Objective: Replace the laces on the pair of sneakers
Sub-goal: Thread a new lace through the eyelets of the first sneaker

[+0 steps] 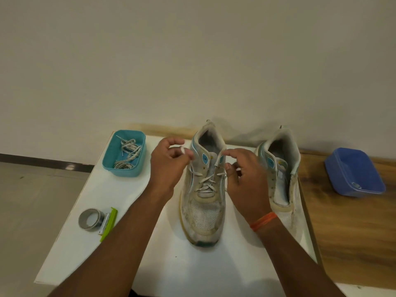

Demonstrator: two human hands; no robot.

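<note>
Sneaker (203, 189) between both hands is half laced; left hand (167, 166) and right hand (246, 176) each pinch an end of its white lace (206, 182); second sneaker (280, 168) sits beyond the right hand.

Plain off-white wall (192, 56) fills the upper frame, evenly lit, soft shadows at its base. Dark skirting strip (42, 162) runs along the wall's foot at left. Pale beige floor (32, 206) below it. White tabletop (132, 243) abuts the wall; wood-grain surface (347, 232) adjoins on the right.
</note>
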